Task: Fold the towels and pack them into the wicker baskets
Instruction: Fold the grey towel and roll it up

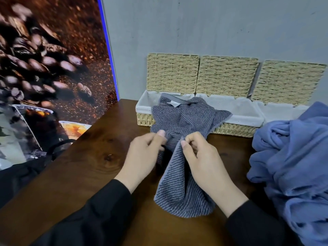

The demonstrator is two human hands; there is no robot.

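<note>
Grey striped towel (pixel 182 125) is bunched mid-tabletop (pixel 85 174), far end draped over the leftmost wicker basket (pixel 144 119), near end hanging toward the person. Looks soft, light, limp: it won't hold shape and will sag wherever unsupported. Left hand (pixel 142 157) and right hand (pixel 200 157) both pinch it at the gathered middle, fingers closed on cloth. Better hold, I'd say: corners or hem, then spread flat. Blue towel pile (pixel 292 157) waits at right.
</note>
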